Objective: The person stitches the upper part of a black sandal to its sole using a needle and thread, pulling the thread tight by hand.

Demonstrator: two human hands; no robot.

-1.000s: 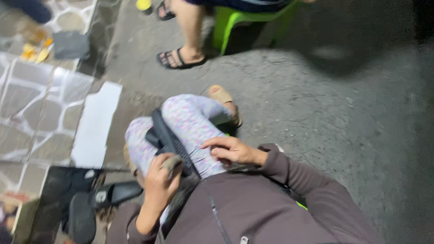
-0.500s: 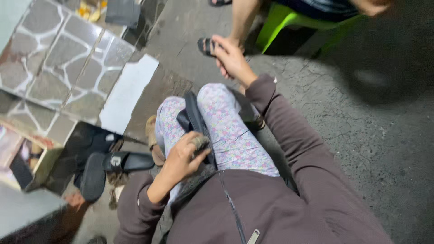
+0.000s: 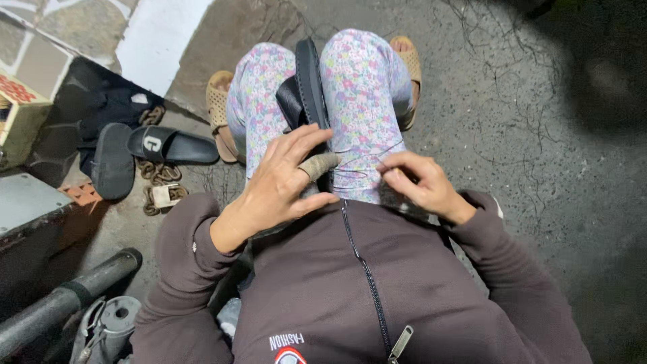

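Observation:
A black slide sandal (image 3: pixel 311 79) stands on edge, clamped between my knees in floral trousers. My left hand (image 3: pixel 288 180) lies over its near end and steadies it; one finger is wrapped in tan tape. My right hand (image 3: pixel 422 183) rests on my right thigh with the fingertips pinched on a thin dark thread (image 3: pixel 364 160) that runs across to the sandal. A needle may be in the pinch, but it is too small to tell. I wear tan woven sandals (image 3: pixel 219 111) on my feet.
Two more black slides (image 3: pixel 172 145) and a few small buckles lie on the ground to my left, beside a dark bag and a cardboard box (image 3: pixel 19 111). A metal pipe (image 3: pixel 64 300) sits at lower left. Rough asphalt with loose threads stretches to the right.
My right hand has come back from a far reach toward another person's foot and now pinches thread at my lap. The view has tilted down. My left hand stays on the sandal.

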